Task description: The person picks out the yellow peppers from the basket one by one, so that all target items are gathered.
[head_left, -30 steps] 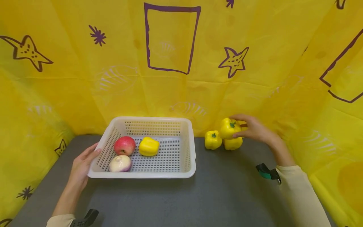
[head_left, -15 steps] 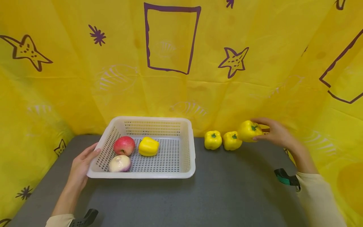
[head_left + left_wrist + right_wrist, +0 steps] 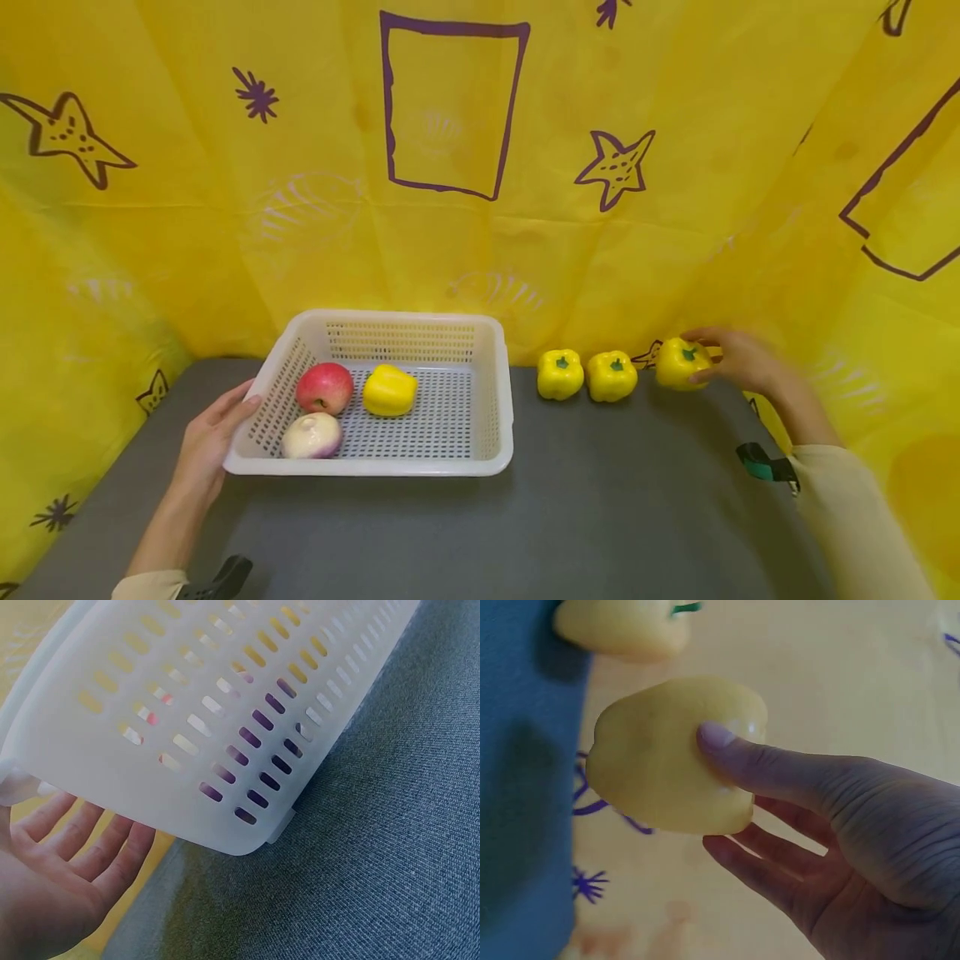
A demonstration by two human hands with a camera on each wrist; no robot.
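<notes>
The right grip (image 3: 738, 360) pinched a yellow pepper (image 3: 681, 364), which had moved away from two peppers (image 3: 611, 379) left of this grip, seemingly extending their row; the left grip (image 3: 204, 437) held the basket (image 3: 375, 467).

We have passage toward the surface's (image 3: 600, 508) near edge; the basket (image 3: 375, 468), left pepper (image 3: 560, 375) and middle pepper (image 3: 612, 377) crowd its far edge, with probably little room behind.

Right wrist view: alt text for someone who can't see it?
A person's right grip holds a smooth yellow bell pepper near the centre. A second yellow bell pepper is cropped at the top; a flat blue-grey tabletop runs down the left, purple-patterned yellowish cloth behind.
</notes>
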